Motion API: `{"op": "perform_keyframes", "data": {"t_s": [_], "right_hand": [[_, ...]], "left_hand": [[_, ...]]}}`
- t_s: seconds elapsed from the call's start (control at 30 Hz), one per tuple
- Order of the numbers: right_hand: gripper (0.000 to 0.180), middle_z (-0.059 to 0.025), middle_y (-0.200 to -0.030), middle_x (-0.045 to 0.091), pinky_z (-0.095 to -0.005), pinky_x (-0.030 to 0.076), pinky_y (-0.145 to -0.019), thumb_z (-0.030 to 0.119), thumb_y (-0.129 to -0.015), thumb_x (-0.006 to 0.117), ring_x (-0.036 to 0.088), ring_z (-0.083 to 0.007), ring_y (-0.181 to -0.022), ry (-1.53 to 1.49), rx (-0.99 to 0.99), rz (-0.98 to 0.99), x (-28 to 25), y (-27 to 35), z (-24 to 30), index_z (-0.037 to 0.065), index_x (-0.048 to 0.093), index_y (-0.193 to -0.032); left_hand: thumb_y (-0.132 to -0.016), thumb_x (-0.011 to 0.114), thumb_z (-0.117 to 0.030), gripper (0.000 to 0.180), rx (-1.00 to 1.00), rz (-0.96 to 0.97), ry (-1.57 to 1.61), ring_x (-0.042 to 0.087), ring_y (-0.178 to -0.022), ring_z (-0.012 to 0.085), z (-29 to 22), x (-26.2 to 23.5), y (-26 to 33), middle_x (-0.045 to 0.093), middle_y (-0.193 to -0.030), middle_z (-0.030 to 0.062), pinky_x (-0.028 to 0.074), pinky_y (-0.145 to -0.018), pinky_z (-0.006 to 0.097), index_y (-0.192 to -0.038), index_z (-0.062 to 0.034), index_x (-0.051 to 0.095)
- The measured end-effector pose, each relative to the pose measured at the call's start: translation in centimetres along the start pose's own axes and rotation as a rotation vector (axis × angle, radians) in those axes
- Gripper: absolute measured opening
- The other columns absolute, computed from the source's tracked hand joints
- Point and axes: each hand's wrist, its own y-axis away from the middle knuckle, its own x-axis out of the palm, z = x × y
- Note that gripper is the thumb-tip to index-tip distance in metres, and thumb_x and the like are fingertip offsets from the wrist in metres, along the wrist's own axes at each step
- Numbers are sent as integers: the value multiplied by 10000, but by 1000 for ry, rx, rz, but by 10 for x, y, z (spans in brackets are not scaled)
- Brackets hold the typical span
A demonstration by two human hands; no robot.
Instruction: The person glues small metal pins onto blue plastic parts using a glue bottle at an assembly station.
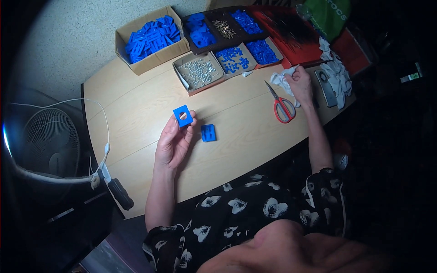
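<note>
My left hand holds a small blue square plastic part with a round hole, pinched at the fingertips above the wooden table. A second blue plastic part lies flat on the table just right of that hand. My right hand reaches to the far right and grips a crumpled white cloth. Red-handled scissors lie on the table right beside that hand.
Cardboard boxes stand along the far edge: one full of blue parts, one of small silver hardware, trays of more blue pieces. A phone and white rags sit at far right. A fan stands left of the table.
</note>
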Motion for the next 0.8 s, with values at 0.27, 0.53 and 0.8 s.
{"op": "perform_keyframes", "data": {"t_s": [0.27, 0.53, 0.8], "right_hand": [[251, -123, -1121, 623, -321, 472, -887, 93, -761, 762, 609, -209, -978, 150, -27, -94, -6, -2, 29, 15, 650, -972], [244, -79, -1241, 556, -401, 385, -1013, 186, -749, 799, 476, -254, -1184, 396, -224, -225, 16, -23, 9, 62, 664, -910], [370, -121, -1048, 637, -381, 459, -882, 249, -748, 812, 580, -262, -987, 180, -104, -226, 16, -34, -15, 51, 660, -1021]], "left_hand": [[-990, 535, -147, 429, 3, 1, -1, 591, -1127, 240, 0, 4, 4, 520, -1306, 214, 532, -958, 299, -1350, 48, 406], [-991, 531, -153, 445, 11, -33, -1, 586, -1146, 254, -4, 2, 4, 519, -1317, 218, 528, -966, 298, -1367, 42, 396], [-999, 516, -143, 399, 1, 1, 33, 591, -1148, 249, -5, 2, 1, 531, -1304, 219, 531, -973, 299, -1344, 38, 425]]}}
